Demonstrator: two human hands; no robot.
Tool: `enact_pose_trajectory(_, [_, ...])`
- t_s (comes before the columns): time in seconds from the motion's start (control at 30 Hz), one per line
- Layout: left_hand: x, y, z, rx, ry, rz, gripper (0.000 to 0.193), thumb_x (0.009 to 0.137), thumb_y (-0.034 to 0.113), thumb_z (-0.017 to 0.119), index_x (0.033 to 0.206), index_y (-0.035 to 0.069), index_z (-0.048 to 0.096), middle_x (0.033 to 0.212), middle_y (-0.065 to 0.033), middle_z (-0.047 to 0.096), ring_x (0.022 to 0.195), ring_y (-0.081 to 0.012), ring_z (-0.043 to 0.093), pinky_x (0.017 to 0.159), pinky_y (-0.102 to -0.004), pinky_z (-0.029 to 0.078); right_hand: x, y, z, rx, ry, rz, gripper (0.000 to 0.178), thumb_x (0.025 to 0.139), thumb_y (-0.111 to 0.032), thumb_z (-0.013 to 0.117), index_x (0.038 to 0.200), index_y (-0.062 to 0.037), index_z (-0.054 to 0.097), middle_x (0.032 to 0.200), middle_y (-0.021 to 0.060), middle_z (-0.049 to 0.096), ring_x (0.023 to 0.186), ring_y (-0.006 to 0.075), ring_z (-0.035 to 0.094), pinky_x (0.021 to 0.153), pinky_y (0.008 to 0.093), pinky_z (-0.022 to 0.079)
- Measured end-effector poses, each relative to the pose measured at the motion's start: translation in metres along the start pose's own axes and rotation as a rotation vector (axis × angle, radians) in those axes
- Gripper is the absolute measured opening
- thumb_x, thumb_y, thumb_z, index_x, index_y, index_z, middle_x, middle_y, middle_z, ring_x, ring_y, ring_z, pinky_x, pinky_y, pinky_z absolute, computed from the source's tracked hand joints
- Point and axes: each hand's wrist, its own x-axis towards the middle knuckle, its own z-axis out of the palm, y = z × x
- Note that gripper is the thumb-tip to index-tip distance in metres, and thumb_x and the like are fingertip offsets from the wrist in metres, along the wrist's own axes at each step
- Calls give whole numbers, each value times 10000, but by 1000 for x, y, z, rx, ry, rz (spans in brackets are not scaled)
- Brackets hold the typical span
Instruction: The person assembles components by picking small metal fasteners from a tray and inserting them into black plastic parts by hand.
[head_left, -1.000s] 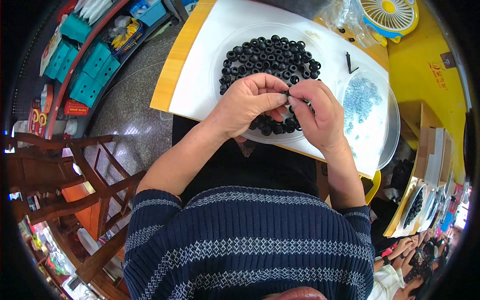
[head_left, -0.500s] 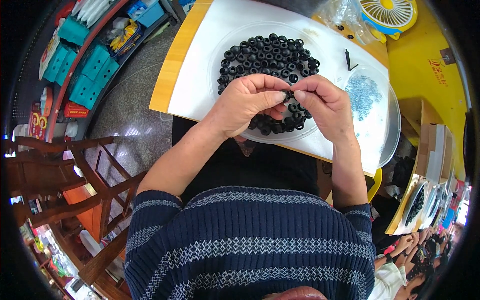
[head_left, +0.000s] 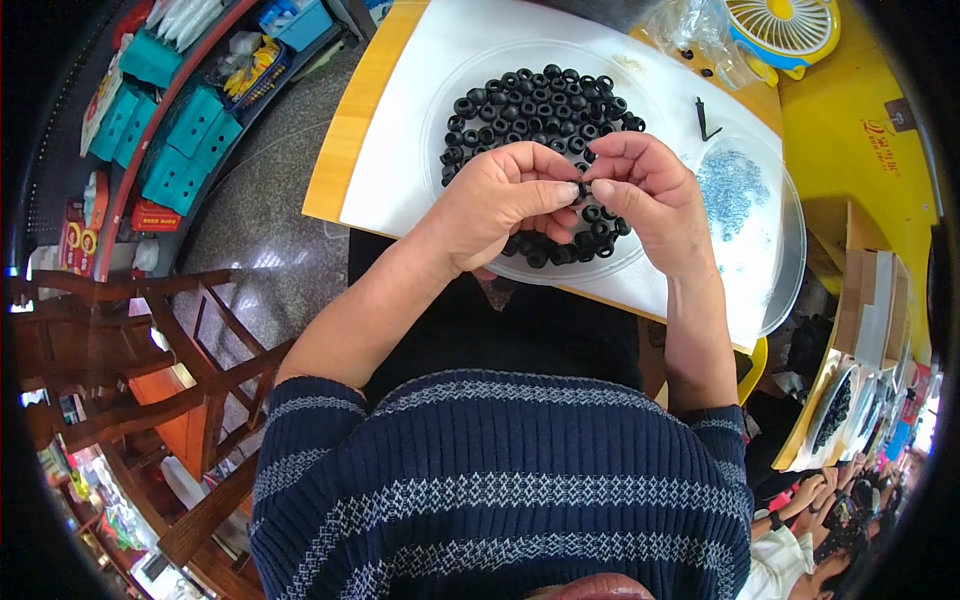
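My left hand [head_left: 510, 190] pinches a small black bead-like piece [head_left: 582, 190] between thumb and fingertips, above the near part of a clear round tray [head_left: 432, 125]. My right hand [head_left: 648, 200] meets it from the other side, thumb tip close against the piece. Its upper finger is lifted and bent; whatever its fingertips grip is too small to make out. Many round black pieces with holes [head_left: 540, 110] lie in the tray, partly hidden under both hands.
Right of the hands, a second clear tray [head_left: 790, 270] holds small bluish transparent bits [head_left: 730, 190]. Beyond it lies a thin black tool [head_left: 703, 118]. A yellow-and-blue fan [head_left: 785, 30] and a clear plastic bag [head_left: 690, 35] stand at the far right. A wooden chair [head_left: 200, 370] is left.
My right hand's upper finger has lifted away from its thumb. Both hands stay close together at the same small black piece. The view has shifted slightly.
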Motion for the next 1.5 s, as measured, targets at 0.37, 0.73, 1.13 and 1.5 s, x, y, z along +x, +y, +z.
enact_pose_trajectory(0.37, [1, -2, 2, 14, 86, 10, 115, 770, 27, 569, 868, 38, 511, 792, -64, 576, 692, -142, 588, 601, -268, 511, -2, -12, 12, -657, 70, -183, 185, 723, -40, 598, 906, -55, 572, 730, 54, 601, 697, 114, 585, 601, 220, 467])
enact_pose_trajectory(0.73, [3, -3, 3, -138, 210, 100, 249, 767, 26, 558, 949, 33, 388, 831, -91, 550, 719, -162, 571, 683, -291, 490, 1, 10, 21, -780, 172, -451, 290, 699, -82, 619, 982, -87, 556, 799, 63, 608, 739, 205, 585, 640, 291, 464])
enact_pose_trajectory(1.13, [4, -1, 5, -118, 300, 198, 274, 769, 2, 544, 969, -7, 357, 831, -105, 539, 742, -160, 569, 705, -276, 494, 3, 17, 28, -1053, 177, -611, 425, 679, -61, 609, 1087, -60, 491, 881, 100, 593, 815, 250, 569, 724, 328, 446])
enact_pose_trajectory(1.5, [4, -2, 3, -207, 292, 223, 254, 762, 5, 535, 948, 1, 363, 850, -107, 517, 756, -172, 563, 675, -266, 470, 11, 16, 41, -1216, 179, -463, 418, 660, -194, 622, 1008, 6, 503, 844, 135, 592, 803, 267, 571, 728, 353, 431])
